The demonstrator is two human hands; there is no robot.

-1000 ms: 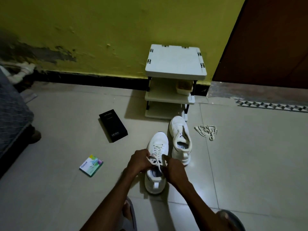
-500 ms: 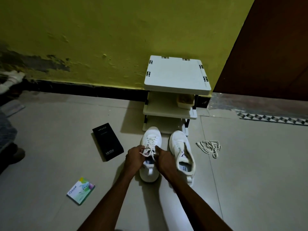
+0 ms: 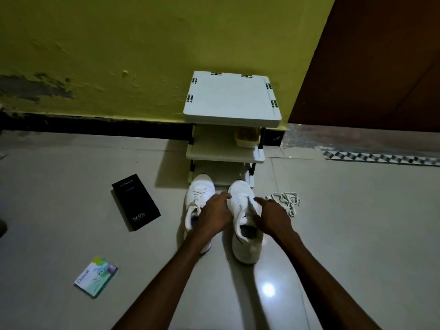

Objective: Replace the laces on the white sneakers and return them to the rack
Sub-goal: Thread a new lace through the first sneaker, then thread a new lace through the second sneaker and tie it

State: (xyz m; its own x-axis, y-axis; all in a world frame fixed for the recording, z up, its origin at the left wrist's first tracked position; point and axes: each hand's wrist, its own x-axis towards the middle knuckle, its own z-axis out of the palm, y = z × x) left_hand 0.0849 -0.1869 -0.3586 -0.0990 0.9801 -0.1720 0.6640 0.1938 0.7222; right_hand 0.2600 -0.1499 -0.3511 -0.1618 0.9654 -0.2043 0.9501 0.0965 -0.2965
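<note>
your left hand [image 3: 210, 216] covers inner side and collar of left sneaker [image 3: 198, 191]; fingertips hidden, grip unclear | your right hand [image 3: 272, 219] hides right flank of right sneaker [image 3: 240, 198]; grip unclear | bottom shelf of rack [image 3: 232, 96] partly behind both toes | card [image 3: 95, 279] print too small | dark shape [image 3: 2, 228] cut by left edge | forearms [image 3: 166, 282] cut by near edge

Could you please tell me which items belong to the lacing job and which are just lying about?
Job: white laced sneaker; white unlaced sneaker; loose bundle of pale laces; white three-shelf plastic rack.
Lying about: black rectangular carton; small colourful packet; beige shelf tub.
</note>
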